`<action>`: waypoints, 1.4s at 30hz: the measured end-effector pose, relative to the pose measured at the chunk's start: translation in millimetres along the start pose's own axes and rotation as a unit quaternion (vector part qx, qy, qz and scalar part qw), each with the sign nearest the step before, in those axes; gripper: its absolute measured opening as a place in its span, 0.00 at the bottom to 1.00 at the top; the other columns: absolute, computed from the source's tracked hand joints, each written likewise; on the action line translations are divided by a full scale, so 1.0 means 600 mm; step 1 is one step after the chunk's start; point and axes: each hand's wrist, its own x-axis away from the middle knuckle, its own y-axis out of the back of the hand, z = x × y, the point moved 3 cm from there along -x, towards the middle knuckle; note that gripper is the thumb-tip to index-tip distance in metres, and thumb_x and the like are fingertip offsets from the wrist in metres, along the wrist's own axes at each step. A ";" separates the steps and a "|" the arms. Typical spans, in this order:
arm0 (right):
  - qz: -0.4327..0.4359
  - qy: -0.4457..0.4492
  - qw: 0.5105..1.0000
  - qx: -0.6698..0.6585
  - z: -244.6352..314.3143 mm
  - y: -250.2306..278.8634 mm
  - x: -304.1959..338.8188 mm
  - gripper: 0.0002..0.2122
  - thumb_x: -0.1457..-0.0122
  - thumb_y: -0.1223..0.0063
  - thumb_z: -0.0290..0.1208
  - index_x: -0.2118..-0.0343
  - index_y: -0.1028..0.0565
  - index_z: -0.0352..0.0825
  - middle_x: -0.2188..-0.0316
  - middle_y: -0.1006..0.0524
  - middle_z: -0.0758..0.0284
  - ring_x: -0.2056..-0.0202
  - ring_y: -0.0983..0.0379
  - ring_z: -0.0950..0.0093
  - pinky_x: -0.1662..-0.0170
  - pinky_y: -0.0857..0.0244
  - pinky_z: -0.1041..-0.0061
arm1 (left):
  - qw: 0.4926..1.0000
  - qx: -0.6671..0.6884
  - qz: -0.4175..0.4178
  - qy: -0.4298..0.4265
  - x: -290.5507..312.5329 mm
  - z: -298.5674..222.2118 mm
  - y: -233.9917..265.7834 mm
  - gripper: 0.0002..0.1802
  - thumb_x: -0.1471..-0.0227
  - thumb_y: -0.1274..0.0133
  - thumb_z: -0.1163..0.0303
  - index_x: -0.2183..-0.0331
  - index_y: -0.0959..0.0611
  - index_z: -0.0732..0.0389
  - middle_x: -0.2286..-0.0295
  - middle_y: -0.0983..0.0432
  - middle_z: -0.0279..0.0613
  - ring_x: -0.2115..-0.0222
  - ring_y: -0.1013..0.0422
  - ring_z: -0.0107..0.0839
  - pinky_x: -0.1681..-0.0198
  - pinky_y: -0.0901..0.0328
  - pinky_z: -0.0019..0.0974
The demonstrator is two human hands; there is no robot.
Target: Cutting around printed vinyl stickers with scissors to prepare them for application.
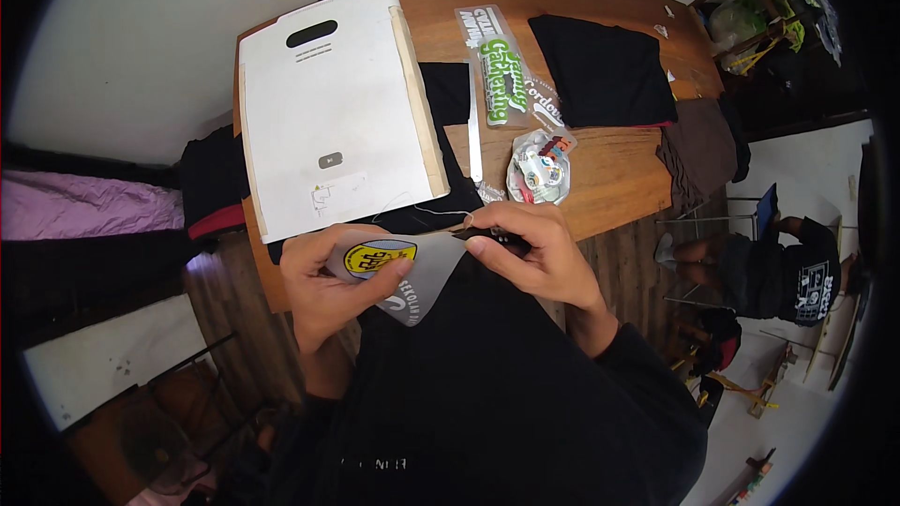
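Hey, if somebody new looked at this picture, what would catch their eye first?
Probably the big white board, at the left of the wooden table. Next, the yellow emblem on the grey sheet in the person's left hand, in front of the board. Beyond the right hand, a sheet with green lettering stands out.

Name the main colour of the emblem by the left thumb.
The emblem is mainly yellow; head view.
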 end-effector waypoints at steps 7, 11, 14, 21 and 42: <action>-0.013 -0.003 1.000 -0.014 0.007 -0.002 -0.002 0.09 0.46 0.46 0.29 0.67 0.25 0.28 0.81 0.25 0.65 0.84 0.32 0.81 0.83 0.44 0.84 | 1.000 0.004 -0.009 -0.005 0.003 0.002 0.001 0.13 0.66 0.35 0.78 0.72 0.20 0.70 0.79 0.23 0.43 0.79 0.27 0.22 0.76 0.34 0.21; -0.014 -0.022 0.999 -0.024 0.006 -0.003 -0.002 0.09 0.46 0.46 0.29 0.67 0.25 0.27 0.80 0.25 0.65 0.84 0.32 0.81 0.83 0.44 0.84 | 1.000 0.020 -0.011 0.020 0.006 0.003 -0.004 0.14 0.66 0.35 0.78 0.72 0.20 0.70 0.79 0.22 0.43 0.79 0.27 0.23 0.75 0.34 0.21; -0.005 -0.035 0.999 -0.013 0.011 -0.002 -0.004 0.05 0.47 0.48 0.22 0.69 0.27 0.26 0.78 0.27 0.67 0.80 0.33 0.84 0.79 0.44 0.85 | 0.998 0.030 -0.030 0.038 0.006 0.001 -0.004 0.14 0.65 0.35 0.78 0.71 0.20 0.70 0.78 0.22 0.42 0.78 0.27 0.22 0.74 0.33 0.22; -0.026 -0.011 0.999 -0.024 0.009 -0.002 -0.004 0.09 0.46 0.46 0.28 0.67 0.25 0.27 0.80 0.25 0.65 0.83 0.32 0.82 0.83 0.44 0.85 | 0.993 0.077 -0.031 0.086 0.006 0.005 -0.009 0.15 0.66 0.36 0.79 0.71 0.21 0.71 0.77 0.22 0.43 0.77 0.27 0.22 0.73 0.32 0.23; -0.026 -0.017 0.999 -0.026 0.014 -0.003 -0.010 0.07 0.45 0.47 0.28 0.67 0.26 0.29 0.81 0.26 0.67 0.83 0.34 0.84 0.83 0.46 0.86 | 0.991 0.080 -0.046 0.096 0.009 -0.002 -0.012 0.15 0.63 0.36 0.79 0.69 0.21 0.70 0.75 0.22 0.43 0.75 0.27 0.23 0.70 0.32 0.23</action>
